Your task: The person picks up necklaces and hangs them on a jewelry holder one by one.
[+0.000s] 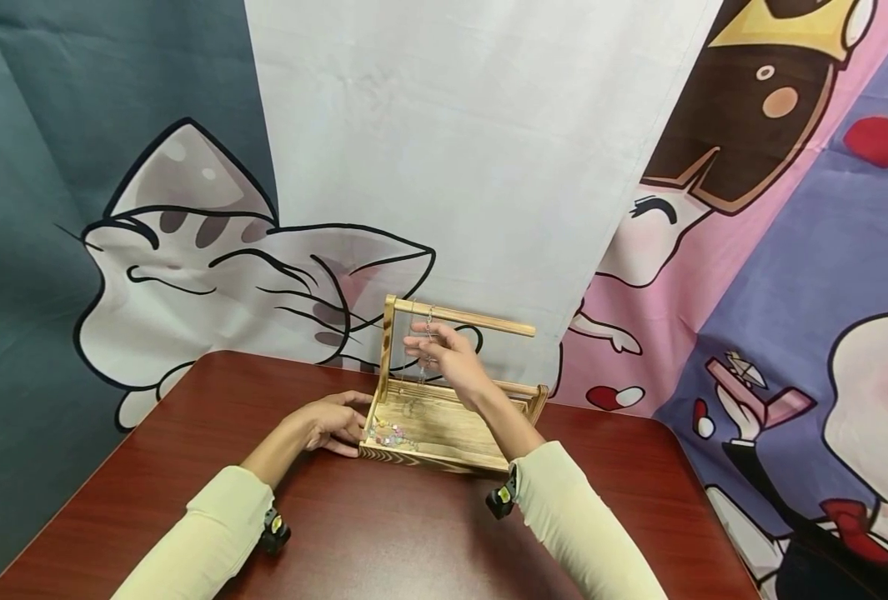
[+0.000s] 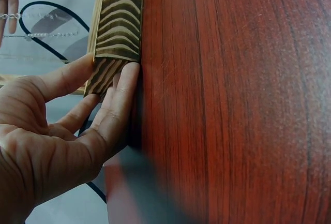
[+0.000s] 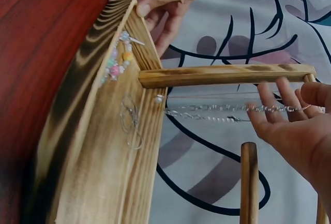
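Wooden, the display stand (image 1: 451,423) sat on the red table (image 1: 383,533), its near left corner gripped by my left hand (image 1: 331,423); my raised right hand (image 1: 449,358), fingers loosely extended, met hanging silver chains (image 3: 207,117).

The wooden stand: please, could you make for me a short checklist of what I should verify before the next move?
1. Left hand grips the near left corner of the wooden stand: ok.
2. That corner sits flat on the table: cannot tell; the hand covers the contact there.
3. Chains hang from the upper bar: ok; more than one hangs toward its left end.
4. Right hand is clear of the chains: not ok; it is right at them, though whether it holds one is unclear.
5. Tray is empty: not ok; a beaded bracelet lies at its near left corner.
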{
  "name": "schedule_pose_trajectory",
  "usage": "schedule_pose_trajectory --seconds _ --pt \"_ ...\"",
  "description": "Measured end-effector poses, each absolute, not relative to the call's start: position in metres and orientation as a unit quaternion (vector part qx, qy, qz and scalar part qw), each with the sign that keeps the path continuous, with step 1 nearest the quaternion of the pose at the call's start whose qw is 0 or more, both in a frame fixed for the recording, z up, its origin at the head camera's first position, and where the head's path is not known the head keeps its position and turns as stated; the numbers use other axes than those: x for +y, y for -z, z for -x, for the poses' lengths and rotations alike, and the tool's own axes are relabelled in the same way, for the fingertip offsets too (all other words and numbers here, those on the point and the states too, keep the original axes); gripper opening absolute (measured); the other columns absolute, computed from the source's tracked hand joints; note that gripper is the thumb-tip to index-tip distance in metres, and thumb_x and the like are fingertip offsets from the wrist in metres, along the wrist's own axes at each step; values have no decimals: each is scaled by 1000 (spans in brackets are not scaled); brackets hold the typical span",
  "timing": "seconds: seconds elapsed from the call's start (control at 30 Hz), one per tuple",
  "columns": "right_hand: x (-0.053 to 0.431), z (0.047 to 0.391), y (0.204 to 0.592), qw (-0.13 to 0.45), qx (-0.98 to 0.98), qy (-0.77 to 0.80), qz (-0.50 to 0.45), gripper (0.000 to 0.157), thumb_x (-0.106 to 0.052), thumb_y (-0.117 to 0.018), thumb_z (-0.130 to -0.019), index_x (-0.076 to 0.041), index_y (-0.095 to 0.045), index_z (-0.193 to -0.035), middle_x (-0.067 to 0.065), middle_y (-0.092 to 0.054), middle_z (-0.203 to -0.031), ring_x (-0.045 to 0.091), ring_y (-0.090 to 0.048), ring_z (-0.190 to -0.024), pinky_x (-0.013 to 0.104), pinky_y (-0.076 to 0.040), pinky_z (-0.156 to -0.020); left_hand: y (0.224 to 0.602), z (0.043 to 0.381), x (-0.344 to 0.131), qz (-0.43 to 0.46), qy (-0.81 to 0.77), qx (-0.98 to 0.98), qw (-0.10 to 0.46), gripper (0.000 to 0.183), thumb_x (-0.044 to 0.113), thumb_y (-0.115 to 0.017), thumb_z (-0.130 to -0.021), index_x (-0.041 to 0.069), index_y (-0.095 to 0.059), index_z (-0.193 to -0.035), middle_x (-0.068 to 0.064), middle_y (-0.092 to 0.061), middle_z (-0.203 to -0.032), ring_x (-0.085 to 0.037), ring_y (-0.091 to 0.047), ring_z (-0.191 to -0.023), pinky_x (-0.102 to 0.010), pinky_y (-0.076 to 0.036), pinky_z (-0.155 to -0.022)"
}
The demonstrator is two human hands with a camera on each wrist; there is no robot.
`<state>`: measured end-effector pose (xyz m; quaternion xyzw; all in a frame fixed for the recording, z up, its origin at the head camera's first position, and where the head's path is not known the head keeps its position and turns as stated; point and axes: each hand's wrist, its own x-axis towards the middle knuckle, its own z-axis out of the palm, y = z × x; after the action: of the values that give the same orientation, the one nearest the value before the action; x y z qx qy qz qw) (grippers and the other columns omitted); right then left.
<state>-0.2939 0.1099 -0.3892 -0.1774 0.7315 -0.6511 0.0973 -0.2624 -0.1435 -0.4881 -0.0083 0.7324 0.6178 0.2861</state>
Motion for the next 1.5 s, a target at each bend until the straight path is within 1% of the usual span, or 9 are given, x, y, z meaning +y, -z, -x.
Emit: schedule_pose_trajectory --seconds 0.17,0.33,0.5,0.67,0.8,0.93,1.13,1.27,1.5 --pt "111 290 395 80 748 636 172 50 -8 -52 -116 5 -50 -164 29 -56 -166 44 -57 -155 57 -48 -131 488 263 -143 12 -619 731 289 89 -15 -64 -92 4 -31 -172 -28 -70 -145 -22 -78 -99 -41 -71 -82" --pt "114 286 398 73 757 630 160 56 -11 -54 -116 6 -43 -169 29 -48 -173 43 -48 -162 57 -37 -138 488 263 -144 11 -619 731 288 88 -15 -64 -92 4 -32 -171 -28 -70 -143 -22 -78 -100 -42 -71 -82" --pt "119 278 399 54 770 615 162 58 -10 -56 -116 6 -42 -170 30 -47 -173 43 -46 -164 57 -35 -139 487 263 -145 11 -619 731 286 87 -15 -63 -92 3 -32 -171 -27 -69 -142 -23 -78 -101 -43 -71 -84" --pt "125 270 403 40 773 613 161 55 -11 -58 -116 2 -47 -168 26 -52 -171 40 -50 -162 58 -37 -138 486 263 -145 9 -618 731 288 88 -14 -64 -92 3 -32 -172 -28 -68 -144 -23 -77 -102 -44 -71 -85" --pt "129 265 408 19 777 608 162 52 -8 -59 -114 1 -53 -165 22 -59 -167 40 -55 -157 55 -43 -135 486 263 -145 8 -619 730 290 87 -14 -63 -92 3 -31 -172 -28 -68 -143 -22 -77 -102 -43 -71 -84" --pt "131 260 415 10 782 596 183 50 -5 -58 -114 1 -55 -163 24 -60 -165 43 -57 -155 57 -46 -132 485 263 -145 9 -619 729 290 87 -15 -62 -93 3 -31 -172 -29 -67 -145 -23 -77 -102 -43 -71 -84" --pt "129 255 428 14 791 576 205 42 0 -58 -112 4 -65 -153 27 -70 -152 44 -66 -145 54 -52 -127 484 263 -146 6 -619 730 290 87 -14 -63 -95 3 -30 -173 -31 -66 -149 -22 -78 -101 -43 -71 -84" --pt "126 250 438 20 808 550 209 37 -1 -60 -111 2 -70 -147 25 -74 -145 44 -71 -138 52 -58 -121 485 263 -146 7 -619 729 290 87 -14 -63 -95 3 -30 -173 -31 -66 -150 -22 -78 -101 -43 -71 -84" --pt "124 248 463 29 823 526 212 36 -3 -62 -110 3 -72 -144 25 -76 -141 43 -72 -135 53 -58 -120 488 262 -144 9 -620 730 287 88 -14 -65 -93 4 -32 -172 -30 -67 -148 -22 -77 -99 -42 -71 -82"
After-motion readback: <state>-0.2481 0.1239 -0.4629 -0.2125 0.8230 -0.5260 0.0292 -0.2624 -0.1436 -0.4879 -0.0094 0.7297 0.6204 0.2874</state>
